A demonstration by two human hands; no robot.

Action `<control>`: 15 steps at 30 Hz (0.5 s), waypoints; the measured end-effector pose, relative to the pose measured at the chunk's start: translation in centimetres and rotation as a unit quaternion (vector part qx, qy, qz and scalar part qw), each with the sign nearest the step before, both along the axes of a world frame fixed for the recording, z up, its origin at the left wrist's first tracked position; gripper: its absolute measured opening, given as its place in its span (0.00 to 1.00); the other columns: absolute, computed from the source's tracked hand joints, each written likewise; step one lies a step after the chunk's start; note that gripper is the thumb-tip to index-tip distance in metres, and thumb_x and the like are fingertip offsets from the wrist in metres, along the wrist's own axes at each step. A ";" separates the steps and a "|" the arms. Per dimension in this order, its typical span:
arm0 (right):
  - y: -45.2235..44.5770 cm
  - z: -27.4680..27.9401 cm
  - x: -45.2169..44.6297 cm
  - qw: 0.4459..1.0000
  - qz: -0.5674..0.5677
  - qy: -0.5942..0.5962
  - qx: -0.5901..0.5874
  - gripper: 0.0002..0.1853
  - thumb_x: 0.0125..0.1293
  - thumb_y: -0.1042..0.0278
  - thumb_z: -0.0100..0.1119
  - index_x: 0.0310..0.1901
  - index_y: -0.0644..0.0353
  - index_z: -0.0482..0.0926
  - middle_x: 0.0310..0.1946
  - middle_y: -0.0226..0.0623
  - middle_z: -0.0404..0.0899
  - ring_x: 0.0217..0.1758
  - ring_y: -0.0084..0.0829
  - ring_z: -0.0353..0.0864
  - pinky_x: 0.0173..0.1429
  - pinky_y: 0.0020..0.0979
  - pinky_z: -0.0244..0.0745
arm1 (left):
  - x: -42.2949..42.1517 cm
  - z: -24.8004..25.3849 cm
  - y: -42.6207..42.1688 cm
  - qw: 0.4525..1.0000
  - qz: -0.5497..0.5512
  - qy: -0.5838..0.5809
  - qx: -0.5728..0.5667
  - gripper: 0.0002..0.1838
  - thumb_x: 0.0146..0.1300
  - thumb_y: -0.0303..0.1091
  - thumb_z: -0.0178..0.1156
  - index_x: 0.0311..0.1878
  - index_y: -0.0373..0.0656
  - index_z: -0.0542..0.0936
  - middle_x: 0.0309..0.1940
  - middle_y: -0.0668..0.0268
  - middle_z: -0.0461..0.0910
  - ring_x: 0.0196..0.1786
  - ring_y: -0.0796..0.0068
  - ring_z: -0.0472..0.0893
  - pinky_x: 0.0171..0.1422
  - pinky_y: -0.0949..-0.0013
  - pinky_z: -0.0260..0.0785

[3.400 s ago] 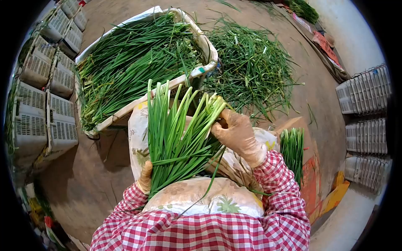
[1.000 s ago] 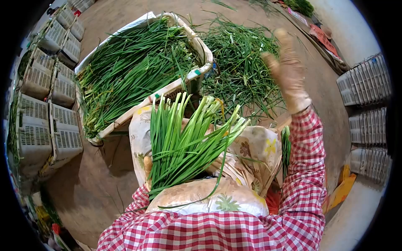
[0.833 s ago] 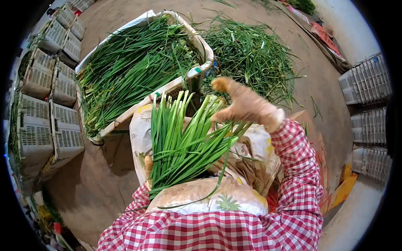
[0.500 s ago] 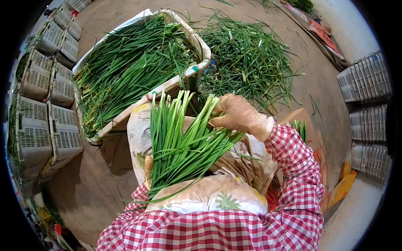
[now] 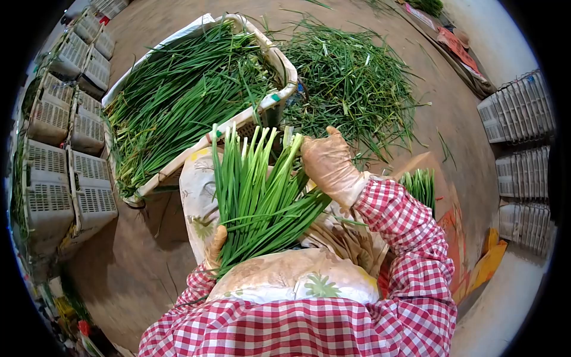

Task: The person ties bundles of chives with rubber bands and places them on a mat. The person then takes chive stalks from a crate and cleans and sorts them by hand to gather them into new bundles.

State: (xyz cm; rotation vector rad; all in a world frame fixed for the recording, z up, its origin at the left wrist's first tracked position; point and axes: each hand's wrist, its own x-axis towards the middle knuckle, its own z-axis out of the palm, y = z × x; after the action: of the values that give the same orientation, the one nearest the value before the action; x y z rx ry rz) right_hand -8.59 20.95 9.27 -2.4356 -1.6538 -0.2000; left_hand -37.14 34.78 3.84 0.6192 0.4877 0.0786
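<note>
A bunch of long green stalks lies across my lap, pale ends pointing away from me. My left hand, gloved, is wrapped round its lower left side; most of the fingers are hidden beneath the leaves. At the pale ends on the right, my gloved right hand is closed against the bunch, thumb raised, and what its curled fingers hold is hidden. Under the bunch is a floral cloth over my legs.
Ahead on the left stands a big basket heaped with green stalks. Loose cuttings are piled beside it. A smaller bundle lies at my right. Crates line the left; stacked crates stand right. A yellow sheet lies lower right.
My right hand came back from the far right to the bunch and closed at its pale ends. The stalks that fanned out to the right are now drawn in. My left thumb shifted slightly.
</note>
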 end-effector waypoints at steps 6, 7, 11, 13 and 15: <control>0.1 -1.8 3.5 0.995 -0.017 -0.056 0.083 0.11 0.69 0.65 0.48 0.28 0.57 0.66 0.10 0.29 0.62 0.11 0.26 0.62 0.14 0.27 0.62 | -1.0 -1.3 0.6 0.998 0.011 -0.045 -0.044 0.36 0.62 0.57 0.56 0.65 0.42 0.65 0.59 0.61 0.72 0.58 0.68 0.74 0.63 0.64 0.68; -0.1 -2.3 5.1 0.992 -0.072 -0.097 0.029 0.15 0.72 0.58 0.44 0.28 0.55 0.66 0.09 0.27 0.60 0.09 0.22 0.60 0.11 0.24 0.59 | -1.2 -1.5 0.6 0.998 0.022 -0.034 -0.046 0.36 0.62 0.57 0.56 0.65 0.42 0.65 0.59 0.61 0.72 0.58 0.68 0.74 0.63 0.64 0.68; -2.0 -0.9 12.6 0.973 -0.203 -0.075 0.086 0.16 0.73 0.57 0.41 0.33 0.57 0.73 0.11 0.34 0.71 0.12 0.27 0.72 0.16 0.29 0.70 | -1.1 -1.6 0.5 0.997 0.035 -0.053 -0.050 0.36 0.61 0.57 0.56 0.65 0.42 0.66 0.59 0.60 0.72 0.58 0.68 0.74 0.63 0.63 0.68; -3.3 0.7 15.7 0.944 -0.315 -0.056 0.076 0.15 0.72 0.59 0.44 0.33 0.60 0.73 0.17 0.41 0.77 0.19 0.35 0.80 0.23 0.35 0.75 | -1.7 -2.0 0.7 0.998 0.045 -0.042 -0.032 0.36 0.61 0.57 0.57 0.65 0.41 0.66 0.59 0.60 0.72 0.58 0.68 0.74 0.63 0.63 0.68; -4.6 2.0 18.0 0.893 -0.447 0.053 -0.023 0.18 0.72 0.59 0.42 0.50 0.67 0.71 0.36 0.53 0.81 0.41 0.44 0.82 0.44 0.39 0.78 | -2.2 -2.5 1.0 0.998 0.057 -0.028 -0.010 0.36 0.61 0.57 0.57 0.65 0.41 0.66 0.59 0.61 0.72 0.58 0.68 0.74 0.63 0.63 0.68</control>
State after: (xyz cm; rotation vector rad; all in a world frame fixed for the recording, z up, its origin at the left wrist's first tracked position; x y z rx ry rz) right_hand 9.38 16.40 11.25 -2.9826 -0.3846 -0.1406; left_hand -39.36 35.75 1.35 0.5675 0.4687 0.1977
